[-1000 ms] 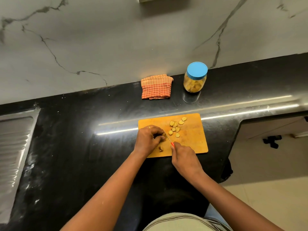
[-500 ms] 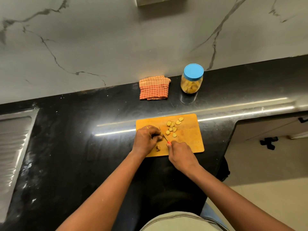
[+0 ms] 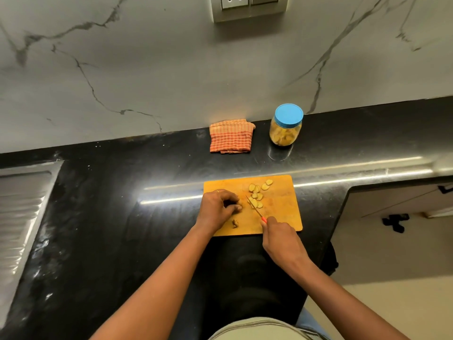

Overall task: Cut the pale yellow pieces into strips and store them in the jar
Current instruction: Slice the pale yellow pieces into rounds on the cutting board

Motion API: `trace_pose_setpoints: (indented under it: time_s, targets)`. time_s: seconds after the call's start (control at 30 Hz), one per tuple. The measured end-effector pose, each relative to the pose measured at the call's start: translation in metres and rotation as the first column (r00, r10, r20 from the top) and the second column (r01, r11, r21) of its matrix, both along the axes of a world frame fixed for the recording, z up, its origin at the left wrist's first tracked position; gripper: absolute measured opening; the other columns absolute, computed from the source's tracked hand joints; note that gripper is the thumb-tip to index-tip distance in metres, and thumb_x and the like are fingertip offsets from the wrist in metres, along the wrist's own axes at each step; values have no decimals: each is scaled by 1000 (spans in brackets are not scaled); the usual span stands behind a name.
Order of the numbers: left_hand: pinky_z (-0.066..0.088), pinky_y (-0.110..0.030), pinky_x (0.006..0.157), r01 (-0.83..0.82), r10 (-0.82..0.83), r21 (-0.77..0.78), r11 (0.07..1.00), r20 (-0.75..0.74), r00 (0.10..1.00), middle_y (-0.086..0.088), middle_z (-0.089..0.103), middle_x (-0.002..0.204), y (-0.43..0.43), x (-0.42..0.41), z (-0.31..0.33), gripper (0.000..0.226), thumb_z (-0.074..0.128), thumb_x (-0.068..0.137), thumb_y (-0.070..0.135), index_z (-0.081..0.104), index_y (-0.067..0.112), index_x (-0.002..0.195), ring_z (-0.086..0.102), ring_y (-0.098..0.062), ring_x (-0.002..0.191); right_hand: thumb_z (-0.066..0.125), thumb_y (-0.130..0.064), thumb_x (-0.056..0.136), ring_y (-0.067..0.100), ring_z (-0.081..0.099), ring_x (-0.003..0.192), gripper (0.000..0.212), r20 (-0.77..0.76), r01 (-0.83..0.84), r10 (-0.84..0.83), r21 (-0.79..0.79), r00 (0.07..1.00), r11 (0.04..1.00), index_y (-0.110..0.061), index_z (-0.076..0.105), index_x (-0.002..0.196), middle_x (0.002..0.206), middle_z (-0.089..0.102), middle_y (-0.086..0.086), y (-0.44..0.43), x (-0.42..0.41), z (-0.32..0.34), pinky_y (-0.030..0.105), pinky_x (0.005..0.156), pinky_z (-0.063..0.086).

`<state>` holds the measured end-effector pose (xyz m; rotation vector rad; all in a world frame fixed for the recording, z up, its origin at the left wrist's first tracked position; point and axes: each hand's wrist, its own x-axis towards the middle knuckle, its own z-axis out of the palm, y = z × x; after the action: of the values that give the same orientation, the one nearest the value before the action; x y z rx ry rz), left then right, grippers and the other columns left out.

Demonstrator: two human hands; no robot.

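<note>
From my remote seat I look down over both forearms, which reach forward across the black counter to an orange cutting board lying near its front edge.

The left hand sits on the left part of the board, palm down, knuckles raised and fingers curled under. Its fingertips pinch a small piece against the wood, and a ring shows on one finger.

The right hand is at the board's near edge with its wrist angled inward. It is clenched round the red handle of a knife. The thin blade slants up and to the left, and its tip lies among the pale yellow slices, just right of the left fingertips. I cannot tell whether the edge touches the board.

Those slices lie in a loose cluster on the middle of the board and trail toward its far edge. A darker scrap lies alone near the left wrist.

The jar stands upright at the back of the counter, against the wall and well apart from the board. Its blue lid is on, and yellow pieces show through its side. A folded checked cloth lies near it on its left.

A steel drainboard sits at the far left, and a socket plate is on the wall above.
</note>
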<state>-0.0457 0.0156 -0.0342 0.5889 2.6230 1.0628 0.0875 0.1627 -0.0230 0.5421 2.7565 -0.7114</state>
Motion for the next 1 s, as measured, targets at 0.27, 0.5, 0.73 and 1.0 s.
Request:
trace_pose_setpoints:
  time_s: [0.27,0.5,0.73,1.0]
  targets:
    - [45,-3,77,-47,46,20,999,62,997,3,73,96,-2,-2,0,27,87,69,20,78,14,93,64,-4,87,32,-39,104,19,61,70,35,-69,-7,5,-35,998,999,-14,56,111,83,64,4,-9,-10,5,34,62,54]
    - [53,-16,78,-11,11,30,999,-2,1000,5,71,96,-3,-1,-3,23,87,70,22,79,15,91,65,-7,85,31,-39,104,15,60,66,34,-63,-19,18,-14,998,1000,-15,55,110,80,62,1,-20,-7,4,29,57,51]
    - [53,-20,81,24,-21,35,999,-87,996,6,72,95,-5,1,-4,22,85,71,26,78,17,90,64,-6,87,30,-39,104,17,62,72,34,-48,-28,29,18,998,999,-15,54,113,85,64,2,-19,-9,3,28,60,51]
    - [55,-22,78,67,-60,57,996,-116,991,6,72,92,-5,2,-2,17,84,71,17,76,15,87,64,-6,84,33,-31,105,17,56,66,25,-3,-86,86,55,996,995,-15,51,109,82,57,1,-20,-15,4,27,56,45]
